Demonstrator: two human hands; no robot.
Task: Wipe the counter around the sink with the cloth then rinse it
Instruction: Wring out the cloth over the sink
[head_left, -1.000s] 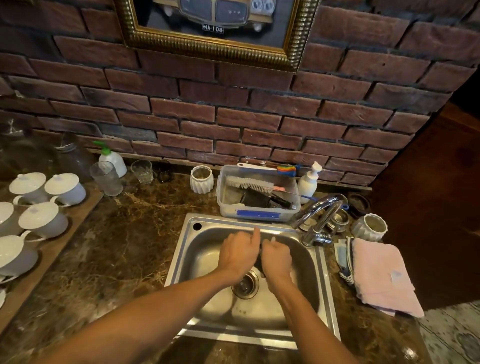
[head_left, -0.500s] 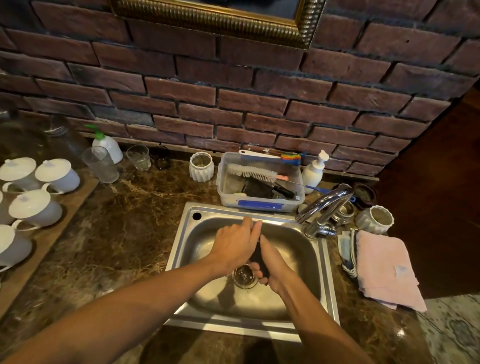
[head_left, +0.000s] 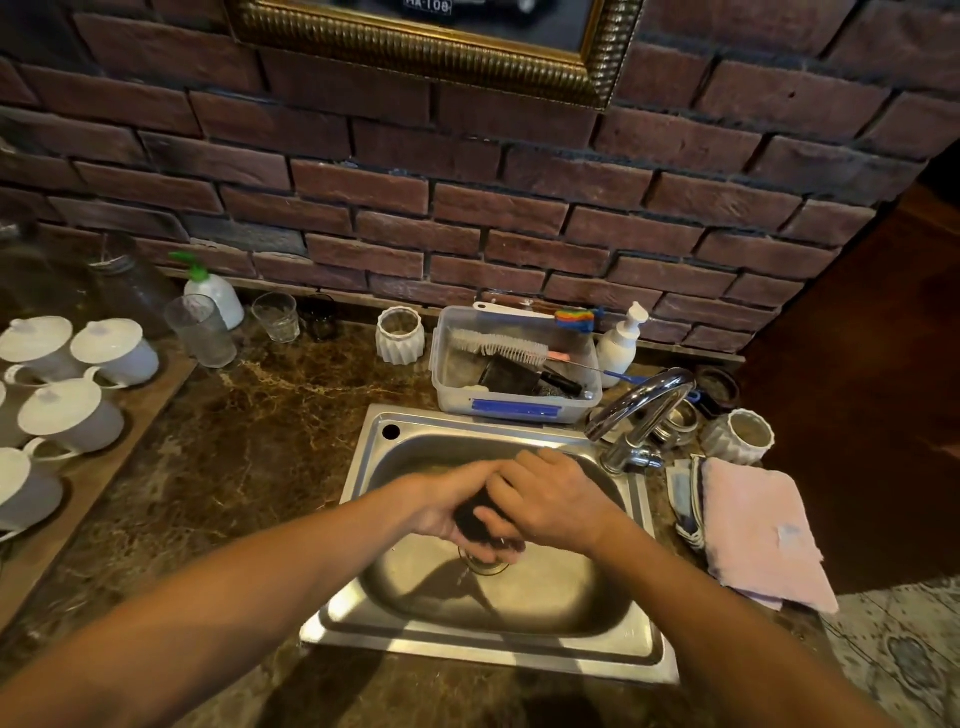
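Both hands are over the steel sink, squeezing a small dark cloth between them right above the drain. The left hand cups it from underneath with fingers curled, and the right hand clamps down on top. A thin trickle of water drips off into the basin. The faucet sits just right of them, with a folded pink towel on the marble counter.

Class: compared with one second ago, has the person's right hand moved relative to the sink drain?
Yes. The right hand has crossed leftward over the left hand, above the round metal drain.
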